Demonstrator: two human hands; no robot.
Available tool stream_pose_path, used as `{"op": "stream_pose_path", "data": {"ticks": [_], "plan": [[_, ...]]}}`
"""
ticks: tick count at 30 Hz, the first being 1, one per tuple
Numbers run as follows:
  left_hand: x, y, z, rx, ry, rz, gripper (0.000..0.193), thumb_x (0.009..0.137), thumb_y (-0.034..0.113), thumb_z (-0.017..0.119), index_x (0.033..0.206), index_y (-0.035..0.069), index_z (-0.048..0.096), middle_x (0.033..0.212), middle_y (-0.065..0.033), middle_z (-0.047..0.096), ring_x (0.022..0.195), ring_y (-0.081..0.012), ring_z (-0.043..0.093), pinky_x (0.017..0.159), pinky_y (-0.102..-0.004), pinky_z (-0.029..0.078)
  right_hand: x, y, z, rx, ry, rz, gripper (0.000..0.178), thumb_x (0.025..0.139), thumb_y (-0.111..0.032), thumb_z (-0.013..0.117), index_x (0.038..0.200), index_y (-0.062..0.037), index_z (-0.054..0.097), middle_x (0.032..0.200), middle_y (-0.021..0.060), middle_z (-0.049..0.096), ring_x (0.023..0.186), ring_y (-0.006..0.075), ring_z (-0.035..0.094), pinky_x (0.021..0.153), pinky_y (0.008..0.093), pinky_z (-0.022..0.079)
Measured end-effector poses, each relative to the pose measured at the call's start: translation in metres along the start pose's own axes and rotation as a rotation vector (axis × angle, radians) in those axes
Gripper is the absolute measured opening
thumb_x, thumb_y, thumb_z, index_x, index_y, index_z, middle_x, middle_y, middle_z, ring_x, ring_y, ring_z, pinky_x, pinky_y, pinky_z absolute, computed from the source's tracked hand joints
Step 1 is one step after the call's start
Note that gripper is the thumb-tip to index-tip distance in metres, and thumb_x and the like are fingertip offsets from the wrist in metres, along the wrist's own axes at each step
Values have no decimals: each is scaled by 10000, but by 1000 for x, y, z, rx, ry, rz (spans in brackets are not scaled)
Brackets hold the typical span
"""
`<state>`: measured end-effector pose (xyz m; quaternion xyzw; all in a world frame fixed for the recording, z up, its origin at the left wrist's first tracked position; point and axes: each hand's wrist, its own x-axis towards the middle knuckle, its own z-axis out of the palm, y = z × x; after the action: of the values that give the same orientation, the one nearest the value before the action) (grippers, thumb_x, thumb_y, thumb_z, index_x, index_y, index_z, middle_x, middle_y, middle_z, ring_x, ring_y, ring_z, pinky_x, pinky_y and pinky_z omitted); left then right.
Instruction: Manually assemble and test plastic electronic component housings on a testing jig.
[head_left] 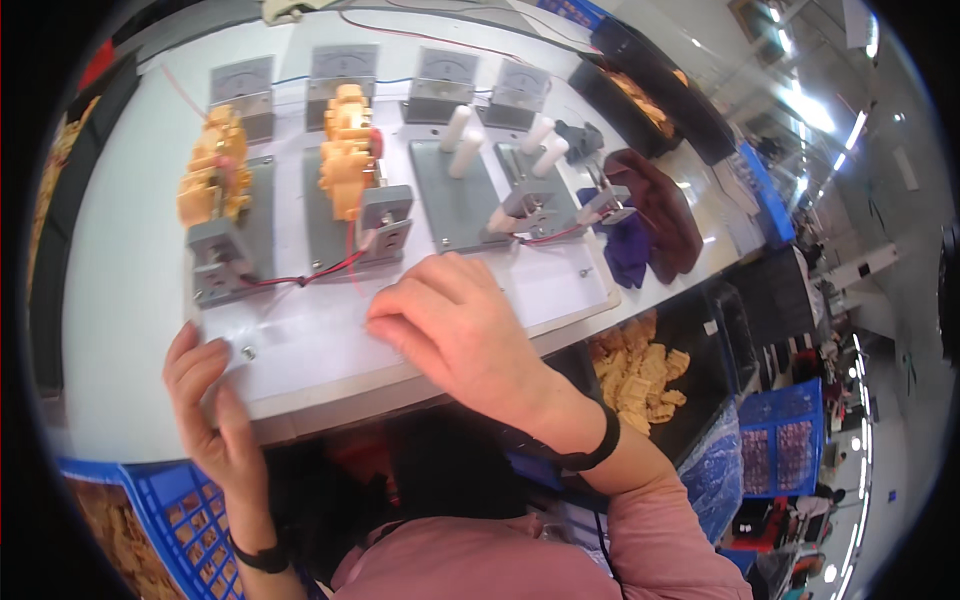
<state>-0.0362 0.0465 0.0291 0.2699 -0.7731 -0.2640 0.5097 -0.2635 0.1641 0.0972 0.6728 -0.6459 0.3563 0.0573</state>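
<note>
My left hand (210, 400) rests with fingers spread on the near left edge of a white board (320, 345), holding nothing. My right hand (460, 325) lies palm down on the board's near middle, fingers curled loosely, empty. On the board stand several grey fixtures with clamps. Two on the left carry stacks of orange plastic parts (213, 165) (347, 148). The two fixtures on the right (455, 195) hold only white pegs (462, 140). Red wires (320, 272) run from the clamps.
Grey meter boxes (343, 68) line the back of the bench. Dark cloths (650, 215) lie at the right. A black tray (660, 80) of orange parts sits at the far right, more orange parts (640, 375) below the bench, a blue crate (170, 520) at lower left.
</note>
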Motion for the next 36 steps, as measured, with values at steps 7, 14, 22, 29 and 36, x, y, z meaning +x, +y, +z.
{"op": "stream_pose_path", "data": {"ticks": [7, 14, 22, 29, 36], "plan": [[-5, -6, 3, -6, -22, -12, 208, 870, -14, 448, 1037, 21, 568, 1120, -156, 614, 1273, -397, 461, 1093, -504, 319, -1, 2, 0, 63, -15, 88, 91, 827, -113, 714, 891, -95, 653, 836, 35, 574, 827, 239, 555, 754, 364, 405], [-5, -7, 3, -21, 13, -14, 197, 865, -20, 443, 1020, 23, 558, 1111, -161, 610, 1268, -406, 460, 1091, -514, 316, -2, 2, 4, 51, 21, 68, 119, 799, -102, 737, 887, -97, 658, 816, 21, 578, 808, 233, 557, 754, 355, 399], [-3, -1, 5, -4, 3, -19, 169, 873, 43, 475, 1011, 30, 572, 1096, -165, 626, 1253, -393, 477, 1086, -505, 330, -3, 1, 2, 0, 37, 62, 157, 755, -95, 770, 878, -102, 672, 817, 18, 601, 793, 227, 559, 741, 352, 397], [-3, -2, 2, 9, -1, -15, 169, 876, 48, 476, 1010, 35, 578, 1092, -153, 633, 1256, -388, 477, 1085, -498, 335, -3, 1, 5, -2, 54, 50, 173, 747, -95, 782, 885, -108, 678, 814, 12, 603, 773, 216, 560, 723, 345, 394], [-2, -1, 3, 10, 7, -16, 168, 875, 43, 484, 1005, 37, 589, 1088, -146, 642, 1260, -379, 479, 1086, -488, 337, -3, 1, 4, -14, 70, 39, 190, 735, -106, 796, 884, -113, 678, 808, 12, 593, 760, 207, 558, 711, 340, 391]]}}
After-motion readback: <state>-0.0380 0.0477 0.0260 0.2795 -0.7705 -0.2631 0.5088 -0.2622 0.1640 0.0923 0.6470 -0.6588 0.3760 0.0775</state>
